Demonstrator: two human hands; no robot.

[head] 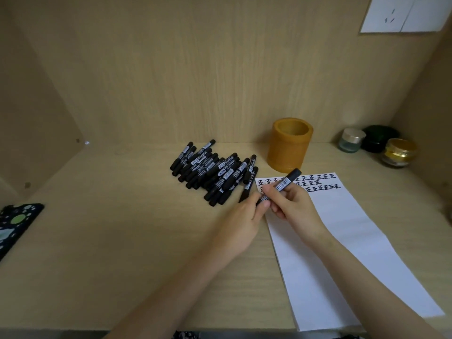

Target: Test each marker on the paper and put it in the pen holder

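1. Gripping one black marker (284, 184) above the paper (354, 241): right hand (298, 209) curled round the barrel, left hand (244, 218) pinching its lower end.
2. Marker pile (215, 172) lies at 11 o'clock from the hands.
3. Pen holder (288, 148) stands upright at 12 o'clock.

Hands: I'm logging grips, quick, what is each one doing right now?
Left hand: pinches the near end of the marker.
Right hand: grips the same marker's barrel.
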